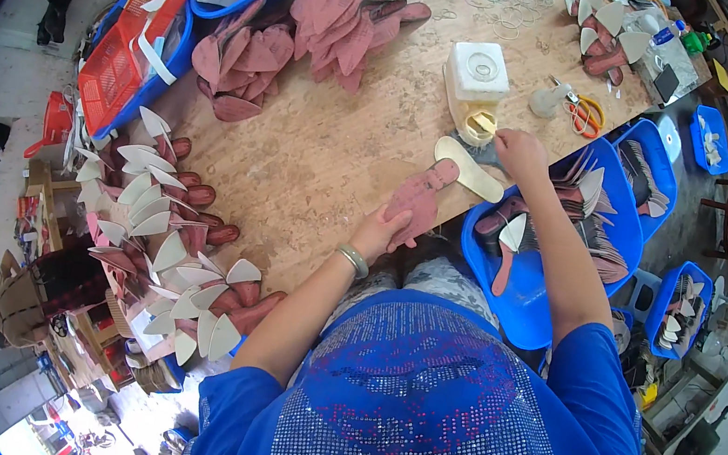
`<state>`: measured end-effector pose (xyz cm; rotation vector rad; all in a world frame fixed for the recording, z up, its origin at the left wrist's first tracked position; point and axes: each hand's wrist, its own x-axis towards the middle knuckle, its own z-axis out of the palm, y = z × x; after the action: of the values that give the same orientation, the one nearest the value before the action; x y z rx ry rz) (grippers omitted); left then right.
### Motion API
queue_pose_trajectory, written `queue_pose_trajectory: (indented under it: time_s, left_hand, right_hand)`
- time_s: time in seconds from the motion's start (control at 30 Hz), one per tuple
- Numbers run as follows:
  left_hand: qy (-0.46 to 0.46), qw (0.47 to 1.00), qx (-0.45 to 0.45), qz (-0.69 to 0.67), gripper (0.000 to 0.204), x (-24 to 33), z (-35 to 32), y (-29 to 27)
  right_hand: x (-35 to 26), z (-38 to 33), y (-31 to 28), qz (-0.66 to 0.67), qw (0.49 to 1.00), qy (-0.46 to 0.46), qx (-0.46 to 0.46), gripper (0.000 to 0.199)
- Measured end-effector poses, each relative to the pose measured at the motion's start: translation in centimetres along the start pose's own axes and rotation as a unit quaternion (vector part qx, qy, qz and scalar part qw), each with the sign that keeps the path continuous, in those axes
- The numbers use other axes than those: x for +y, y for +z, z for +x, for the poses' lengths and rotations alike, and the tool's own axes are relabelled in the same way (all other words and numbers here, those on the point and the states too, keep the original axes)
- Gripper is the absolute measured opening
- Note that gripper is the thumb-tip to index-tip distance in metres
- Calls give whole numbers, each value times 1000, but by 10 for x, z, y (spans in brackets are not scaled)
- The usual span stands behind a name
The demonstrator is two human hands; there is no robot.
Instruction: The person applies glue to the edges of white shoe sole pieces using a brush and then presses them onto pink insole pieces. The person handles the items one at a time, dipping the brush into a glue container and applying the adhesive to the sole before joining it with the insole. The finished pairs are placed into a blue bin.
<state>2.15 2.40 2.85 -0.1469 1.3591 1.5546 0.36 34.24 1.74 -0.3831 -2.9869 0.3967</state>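
Note:
My left hand [379, 233] grips a reddish insole [418, 200] by its near end, over the table's front edge. My right hand [522, 155] is closed, its fingertips pinched on a pale flat-ended stick [485, 122] that sits in the mouth of a yellowish plastic pot [468, 111]. A cream insole [475, 174] lies on the table between the two hands, partly behind the reddish one. Behind the pot's mouth rises a white block-shaped container [479, 68] with a ring on top.
Piles of reddish insoles [347, 23] lie at the back. Pointed white-and-red shoe pieces [151, 205] line the left edge. A blue basin [521, 312] of soles stands by my right forearm. Orange-handled pliers [586, 118] and a small white bottle [547, 101] sit right of the pot.

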Motion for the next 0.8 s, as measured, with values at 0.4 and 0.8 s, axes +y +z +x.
queue_pose_trajectory:
  time_s: [0.4, 0.8]
  left_hand:
    - [-47, 981, 172, -80, 25, -8, -13, 3]
    - [-79, 961, 161, -210, 19, -16, 0, -21]
  right_hand:
    - [-21, -110, -17, 467, 843, 227, -142, 23]
    - [-33, -119, 32, 340, 928, 145, -51, 22]
